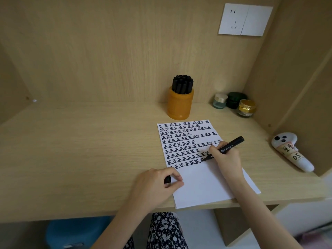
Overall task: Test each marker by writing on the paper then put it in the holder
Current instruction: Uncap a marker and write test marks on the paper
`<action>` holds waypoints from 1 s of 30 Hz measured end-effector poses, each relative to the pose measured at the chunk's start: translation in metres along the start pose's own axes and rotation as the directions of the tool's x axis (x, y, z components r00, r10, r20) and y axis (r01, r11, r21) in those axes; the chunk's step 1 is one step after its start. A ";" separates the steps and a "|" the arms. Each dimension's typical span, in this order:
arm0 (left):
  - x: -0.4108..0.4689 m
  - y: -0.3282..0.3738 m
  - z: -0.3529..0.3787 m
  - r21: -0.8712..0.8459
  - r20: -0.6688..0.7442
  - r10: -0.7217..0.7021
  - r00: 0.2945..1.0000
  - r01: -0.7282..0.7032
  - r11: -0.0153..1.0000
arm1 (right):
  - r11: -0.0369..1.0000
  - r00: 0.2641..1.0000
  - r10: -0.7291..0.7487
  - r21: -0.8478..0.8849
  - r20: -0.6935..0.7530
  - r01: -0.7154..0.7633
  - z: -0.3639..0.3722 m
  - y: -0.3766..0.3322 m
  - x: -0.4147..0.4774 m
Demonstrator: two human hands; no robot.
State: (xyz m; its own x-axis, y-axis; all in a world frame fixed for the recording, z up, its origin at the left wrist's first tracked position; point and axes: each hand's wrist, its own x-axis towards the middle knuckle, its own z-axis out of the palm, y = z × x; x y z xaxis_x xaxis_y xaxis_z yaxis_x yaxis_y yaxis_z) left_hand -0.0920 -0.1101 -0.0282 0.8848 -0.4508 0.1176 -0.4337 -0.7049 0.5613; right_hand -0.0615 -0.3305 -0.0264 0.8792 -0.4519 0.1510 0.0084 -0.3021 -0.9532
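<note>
Two bare forearms reach up into view from the bottom edge, the left from about 7 o'clock and the right from about 5 o'clock. The left hand (158,184) lies palm down near the centre, knuckles up, fingers curled loosely inward, with the thumb and forefinger pinched around a small black cap (167,180). The right hand (225,159) sits just beyond it toward 2 o'clock, wrist resting low, fingers bunched in a writing grip around a black marker (230,145). The marker's tail slants up toward 2 o'clock and its tip points down toward 8 o'clock, past the thumb
</note>
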 end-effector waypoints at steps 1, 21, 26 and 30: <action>0.000 0.000 0.000 -0.003 0.001 0.000 1.000 0.000 1.000 | 1.000 1.000 0.002 0.006 0.000 -0.002 0.000 0.000 0.000; 0.000 0.001 0.000 0.026 0.002 -0.003 1.000 0.003 1.000 | 0.998 0.997 -0.034 -0.049 -0.062 0.031 0.000 0.001 0.000; 0.001 -0.001 0.001 0.047 -0.007 0.002 1.000 -0.001 0.999 | 0.992 0.993 0.046 0.118 -0.106 -0.033 -0.002 0.001 0.002; -0.001 0.000 0.002 -0.028 -0.022 0.005 1.000 -0.006 1.000 | 0.964 0.995 0.066 0.264 -0.077 -0.044 -0.005 -0.001 0.003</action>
State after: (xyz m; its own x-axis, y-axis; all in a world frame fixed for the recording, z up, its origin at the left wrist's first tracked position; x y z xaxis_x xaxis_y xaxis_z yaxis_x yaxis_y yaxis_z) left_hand -0.0927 -0.1106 -0.0296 0.8861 -0.4425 0.1383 -0.4340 -0.6869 0.5829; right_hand -0.0615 -0.3359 -0.0239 0.8387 -0.5339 0.1073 0.0954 -0.0499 -0.9942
